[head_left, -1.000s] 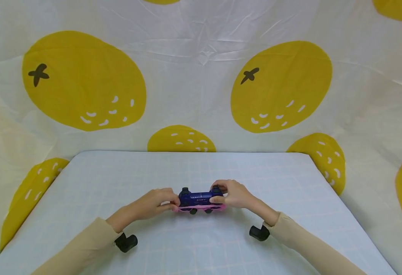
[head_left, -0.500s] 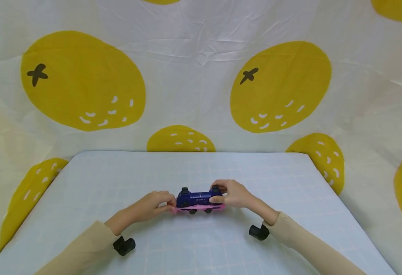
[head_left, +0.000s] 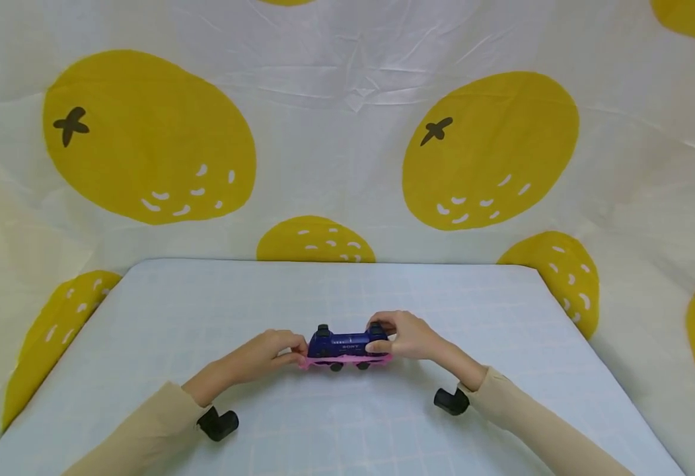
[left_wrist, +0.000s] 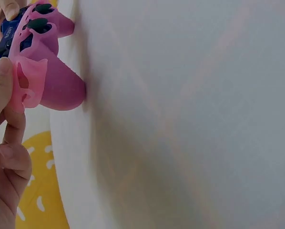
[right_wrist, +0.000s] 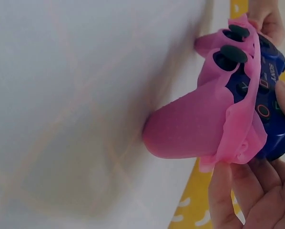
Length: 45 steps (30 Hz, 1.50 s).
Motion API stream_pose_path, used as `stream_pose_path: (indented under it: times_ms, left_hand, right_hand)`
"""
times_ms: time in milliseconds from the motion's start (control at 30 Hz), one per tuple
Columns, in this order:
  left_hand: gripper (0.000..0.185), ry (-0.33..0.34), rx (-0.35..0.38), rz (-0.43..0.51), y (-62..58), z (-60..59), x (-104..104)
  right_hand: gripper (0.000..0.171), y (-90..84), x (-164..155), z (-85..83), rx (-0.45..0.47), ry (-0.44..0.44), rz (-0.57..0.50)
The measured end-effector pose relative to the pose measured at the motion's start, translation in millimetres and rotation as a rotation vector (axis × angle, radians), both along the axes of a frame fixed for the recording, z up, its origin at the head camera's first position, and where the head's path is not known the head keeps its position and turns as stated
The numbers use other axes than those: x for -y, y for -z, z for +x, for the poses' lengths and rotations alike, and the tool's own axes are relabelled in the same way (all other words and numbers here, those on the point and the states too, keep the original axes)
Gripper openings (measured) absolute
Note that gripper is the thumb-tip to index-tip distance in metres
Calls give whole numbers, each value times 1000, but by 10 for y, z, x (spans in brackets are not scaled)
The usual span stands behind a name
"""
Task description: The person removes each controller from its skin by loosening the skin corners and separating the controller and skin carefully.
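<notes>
A dark blue game controller (head_left: 347, 344) with SONY lettering stands at the middle of the table, handles down. A pink silicone cover (right_wrist: 190, 119) wraps its handles and part of its face, with the black thumbsticks poking through. The cover's upper edge is loose and folded, leaving the blue top bare. My left hand (head_left: 264, 354) pinches the cover's flap (left_wrist: 32, 78) between thumb and finger at the controller's left end. At the other end my right hand (head_left: 413, 337) holds the controller, thumb on the blue body and fingers behind, near the cover's crumpled edge.
Under the controller is a table (head_left: 347, 423) with a pale checked cloth. Behind it hangs a white curtain (head_left: 329, 152) printed with yellow fruit. Black wrist cameras (head_left: 218, 424) sit by both beige sleeves (head_left: 139, 430).
My left fingers have drawn slightly left, off the controller's end, with the cover's flap between them. The right hand keeps its hold, and the controller stays about where it was.
</notes>
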<state>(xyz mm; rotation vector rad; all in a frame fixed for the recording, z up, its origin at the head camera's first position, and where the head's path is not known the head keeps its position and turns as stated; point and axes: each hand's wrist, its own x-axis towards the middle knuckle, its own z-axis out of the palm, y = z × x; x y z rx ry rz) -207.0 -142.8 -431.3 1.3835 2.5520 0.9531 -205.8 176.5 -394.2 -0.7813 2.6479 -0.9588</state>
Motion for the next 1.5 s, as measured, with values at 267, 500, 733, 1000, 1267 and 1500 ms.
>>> stream_pose_path:
  times_ms: [267,500,733,1000,1267,1500]
  left_hand:
    - [7,-178,-302,142,138,111,-38]
    - [15,-245,-411,313,220,177,-101]
    - [12,-345,-337,324,224,222,-119]
    - [9,-258,-171,386,185,179,-119]
    - [10,-336,-52,430,62,218,-201]
    - [15,-461,-19,433,167,171,-236]
  right_hand:
    - [35,-5,22,-14,4,-6,3]
    - [36,-8,23,-42,29,1,6]
    - [38,-11,31,-66,72,-6,-19]
    - [37,-34,25,-115,130,-17,-23]
    - [35,-21,17,-151,199,-9,-62]
    - [36,4,-16,-163,182,-6,-60]
